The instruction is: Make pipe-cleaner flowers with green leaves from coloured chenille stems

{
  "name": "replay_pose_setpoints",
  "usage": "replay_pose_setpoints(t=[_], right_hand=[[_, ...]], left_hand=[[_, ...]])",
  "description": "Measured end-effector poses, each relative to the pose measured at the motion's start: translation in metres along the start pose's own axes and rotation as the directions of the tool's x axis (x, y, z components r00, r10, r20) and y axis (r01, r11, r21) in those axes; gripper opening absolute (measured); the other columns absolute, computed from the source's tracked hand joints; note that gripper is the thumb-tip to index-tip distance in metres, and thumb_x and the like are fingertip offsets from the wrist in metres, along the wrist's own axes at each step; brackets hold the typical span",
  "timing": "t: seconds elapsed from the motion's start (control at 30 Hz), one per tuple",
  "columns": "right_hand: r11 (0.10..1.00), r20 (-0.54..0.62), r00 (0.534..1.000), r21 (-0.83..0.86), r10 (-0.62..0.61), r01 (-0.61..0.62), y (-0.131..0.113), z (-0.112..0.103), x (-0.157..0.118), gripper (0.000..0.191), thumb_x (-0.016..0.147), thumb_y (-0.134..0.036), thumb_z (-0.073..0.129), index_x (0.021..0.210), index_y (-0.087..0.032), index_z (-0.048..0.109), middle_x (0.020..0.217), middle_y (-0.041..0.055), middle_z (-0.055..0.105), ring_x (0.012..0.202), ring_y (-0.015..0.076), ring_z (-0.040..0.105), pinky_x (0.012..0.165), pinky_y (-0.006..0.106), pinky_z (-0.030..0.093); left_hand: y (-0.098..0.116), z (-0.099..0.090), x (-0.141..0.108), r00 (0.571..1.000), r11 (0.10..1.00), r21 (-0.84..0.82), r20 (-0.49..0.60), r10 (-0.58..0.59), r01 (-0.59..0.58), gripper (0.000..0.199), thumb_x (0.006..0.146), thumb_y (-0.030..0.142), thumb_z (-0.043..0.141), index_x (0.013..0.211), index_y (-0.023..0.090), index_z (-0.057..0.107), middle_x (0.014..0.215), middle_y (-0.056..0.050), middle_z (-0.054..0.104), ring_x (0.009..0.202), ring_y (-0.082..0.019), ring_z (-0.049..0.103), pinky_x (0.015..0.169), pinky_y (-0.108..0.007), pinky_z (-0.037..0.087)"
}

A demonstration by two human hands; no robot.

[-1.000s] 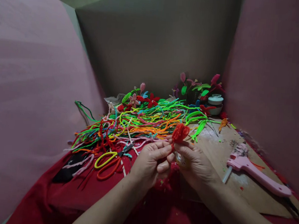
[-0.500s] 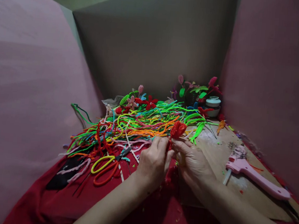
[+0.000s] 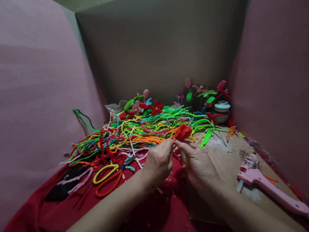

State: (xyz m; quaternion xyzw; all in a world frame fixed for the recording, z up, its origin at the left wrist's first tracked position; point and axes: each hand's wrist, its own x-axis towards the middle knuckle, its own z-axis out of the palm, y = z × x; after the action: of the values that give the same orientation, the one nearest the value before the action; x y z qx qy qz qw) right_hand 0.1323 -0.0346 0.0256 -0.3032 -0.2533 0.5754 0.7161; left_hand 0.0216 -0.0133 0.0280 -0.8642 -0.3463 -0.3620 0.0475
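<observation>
The left hand (image 3: pixel 159 163) and right hand (image 3: pixel 201 167) are uncovered. Directly behind the left hand, the wrist (image 3: pixel 144 180) is bare and narrower than the left forearm (image 3: pixel 105 209), which broadens toward the lower picture edge. Behind the right hand, the right forearm (image 3: pixel 261 217) is likewise bare and widens with distance from that hand. Surface: smooth, with rounded knuckles on the left hand. Fingernail detail: too small to tell. Both forearms are uncovered over their full visible length.
</observation>
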Motion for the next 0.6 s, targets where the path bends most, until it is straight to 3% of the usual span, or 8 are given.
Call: replay_pose_setpoints(t=[0.07, 0.13, 0.23, 0.3, 0.37, 0.47, 0.6], right_hand=[[1.000, 0.022, 1.000, 0.018, 0.013, -0.014, 0.000, -0.002, 0.002, 0.011, 0.056, -0.018, 0.076, 0.066, -0.018, 0.071, 0.067, -0.0017, 0.068, 0.062, 0.0114, 0.056, 0.062, 0.024, 0.040], [0.998, 0.069, 0.996, 0.036, 0.056, -0.058, 0.000, -0.003, 0.004, 0.013, 0.056, -0.019, 0.078, 0.068, -0.018, 0.071, 0.068, -0.0010, 0.069, 0.062, 0.0118, 0.057, 0.062, 0.025, 0.041], [0.989, 0.190, 0.974, 0.061, 0.122, -0.136, 0.001, -0.005, 0.007, 0.015, 0.059, -0.023, 0.077, 0.071, -0.017, 0.071, 0.066, -0.0007, 0.067, 0.056, 0.0113, 0.054, 0.058, 0.025, 0.040], [0.986, 0.263, 0.955, 0.060, 0.136, -0.157, 0.003, -0.006, 0.008, 0.014, 0.062, -0.025, 0.076, 0.072, -0.017, 0.070, 0.063, -0.0012, 0.065, 0.054, 0.0107, 0.052, 0.055, 0.025, 0.038], [0.991, 0.272, 0.956, 0.047, 0.108, -0.125, 0.004, -0.006, 0.008, 0.012, 0.063, -0.023, 0.075, 0.073, -0.017, 0.070, 0.062, -0.0014, 0.064, 0.055, 0.0110, 0.051, 0.056, 0.025, 0.038], [0.997, 0.242, 0.968, 0.021, 0.061, -0.068, 0.006, -0.006, 0.005, 0.007, 0.065, -0.020, 0.073, 0.071, -0.018, 0.070, 0.063, -0.0019, 0.063, 0.057, 0.0105, 0.049, 0.055, 0.024, 0.035], [0.999, 0.295, 0.955, -0.039, 0.040, -0.030, 0.007, -0.007, 0.001, 0.015, 0.070, -0.022, 0.068, 0.057, -0.017, 0.064, 0.056, -0.0037, 0.054, 0.053, 0.0093, 0.040, 0.053, 0.024, 0.032]], left_hand=[[-0.002, -0.004, 0.001, 0.995, 0.963, -0.249, 0.022, -0.098, 0.101, 0.017, 0.088, 0.017, 0.038, 0.082, 0.018, 0.054, 0.063, 0.000, 0.054, 0.055, -0.010, 0.049, 0.055, -0.022, 0.039], [-0.002, -0.007, 0.003, 0.962, 0.833, -0.483, 0.107, -0.251, 0.271, 0.016, 0.086, 0.023, 0.044, 0.077, 0.018, 0.056, 0.056, 0.003, 0.049, 0.049, -0.008, 0.043, 0.050, -0.020, 0.036], [0.002, -0.011, 0.005, 0.841, 0.434, -0.736, 0.350, -0.413, 0.519, 0.020, 0.081, 0.032, 0.052, 0.068, 0.017, 0.053, 0.051, 0.006, 0.044, 0.041, -0.005, 0.034, 0.041, -0.018, 0.028], [0.004, -0.012, 0.006, 0.764, 0.174, -0.782, 0.491, -0.419, 0.599, 0.025, 0.077, 0.036, 0.056, 0.065, 0.016, 0.050, 0.049, 0.007, 0.043, 0.036, -0.003, 0.027, 0.037, -0.017, 0.022], [0.005, -0.012, 0.007, 0.719, 0.025, -0.777, 0.569, -0.399, 0.629, 0.026, 0.075, 0.037, 0.059, 0.065, 0.016, 0.048, 0.049, 0.007, 0.047, 0.034, -0.002, 0.023, 0.035, -0.016, 0.019], [0.005, -0.013, 0.005, 0.698, -0.012, -0.767, 0.590, -0.406, 0.642, 0.020, 0.075, 0.031, 0.058, 0.067, 0.016, 0.049, 0.052, 0.004, 0.052, 0.034, -0.002, 0.025, 0.035, -0.017, 0.020], [0.004, -0.011, -0.002, 0.731, 0.050, -0.789, 0.543, -0.413, 0.613, 0.018, 0.076, 0.028, 0.055, 0.064, 0.015, 0.050, 0.048, 0.006, 0.043, 0.036, -0.003, 0.029, 0.037, -0.017, 0.022]])
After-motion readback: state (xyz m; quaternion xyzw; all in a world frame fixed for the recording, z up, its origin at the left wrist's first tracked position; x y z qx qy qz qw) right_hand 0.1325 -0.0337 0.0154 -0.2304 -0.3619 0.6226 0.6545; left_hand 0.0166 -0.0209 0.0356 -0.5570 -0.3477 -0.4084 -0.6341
